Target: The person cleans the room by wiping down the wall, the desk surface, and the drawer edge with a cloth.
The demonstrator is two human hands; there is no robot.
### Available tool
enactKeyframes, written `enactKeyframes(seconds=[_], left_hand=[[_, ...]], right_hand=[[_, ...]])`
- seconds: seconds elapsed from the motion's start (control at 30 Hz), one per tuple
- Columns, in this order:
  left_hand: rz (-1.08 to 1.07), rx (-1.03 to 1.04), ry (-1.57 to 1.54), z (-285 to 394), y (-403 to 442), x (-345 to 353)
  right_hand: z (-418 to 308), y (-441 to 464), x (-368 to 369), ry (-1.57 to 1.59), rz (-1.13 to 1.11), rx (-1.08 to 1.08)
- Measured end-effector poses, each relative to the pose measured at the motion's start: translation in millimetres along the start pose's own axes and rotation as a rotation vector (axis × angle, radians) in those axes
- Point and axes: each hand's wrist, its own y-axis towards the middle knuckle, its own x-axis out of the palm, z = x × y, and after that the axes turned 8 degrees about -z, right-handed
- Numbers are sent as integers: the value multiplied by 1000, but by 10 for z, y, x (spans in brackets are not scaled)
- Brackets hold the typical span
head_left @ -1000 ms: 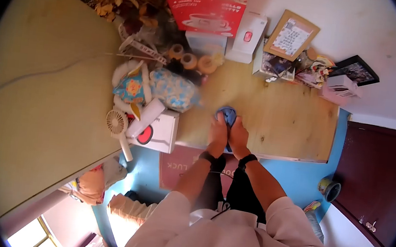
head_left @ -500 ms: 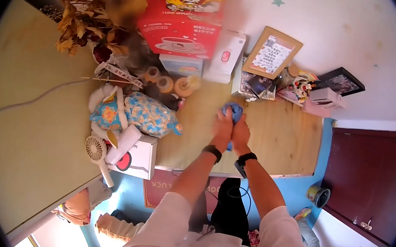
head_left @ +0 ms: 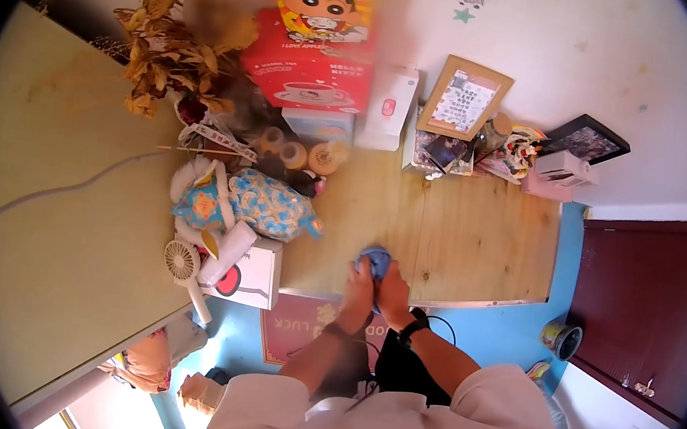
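Observation:
A bunched blue cloth (head_left: 374, 260) lies near the front edge of the wooden tabletop (head_left: 474, 245). My left hand (head_left: 358, 294) grips its left side, fingers closed on the fabric. On the right side, my right hand (head_left: 393, 292) is closed on the same cloth. The two hands are side by side, and a strip of blue shows between them. Both wrists wear dark bands.
Left of my hands are a patterned blue bag (head_left: 269, 204), a white box (head_left: 257, 277) and a handheld fan (head_left: 182, 261). Along the wall stand a red box (head_left: 316, 73), a white box (head_left: 388, 110), a wooden frame (head_left: 464, 99) and a black frame (head_left: 590, 142).
Both hands and the cloth have moved back toward my body, from the middle of the tabletop to near its front edge. The camera view has also shifted.

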Motion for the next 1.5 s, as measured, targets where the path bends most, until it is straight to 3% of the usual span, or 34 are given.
enactKeyframes(seconds=[0.03,0.17,0.27,0.37,0.5,0.63,0.8,0.97,1.13,1.33,1.5], left_hand=[[-33,-35,-13,-1,-2,-131],[191,-58,56,-150,234,-107],[288,-90,86,5,353,-76],[307,-88,147,234,518,-14],[259,-31,292,823,732,259],[175,28,341,1625,978,953],[130,309,445,2327,1303,2313],[-83,397,310,3268,652,3058],[-193,487,338,3262,-50,3534],[-115,418,411,3274,-107,3666],[-97,378,328,3746,348,3568]], right_hand=[[-51,34,65,9,7,-40],[-106,286,217,-42,27,-214],[-226,414,-47,28,-94,-153],[-50,628,-179,116,4,-279],[416,932,-575,123,56,-289],[1229,1155,-1191,47,296,-283],[2325,1165,-2300,-40,278,-5],[3487,598,-2875,6,317,76],[4132,-176,-2894,-4,218,155],[4138,-94,-3002,47,197,120],[4110,406,-3234,17,287,92]])
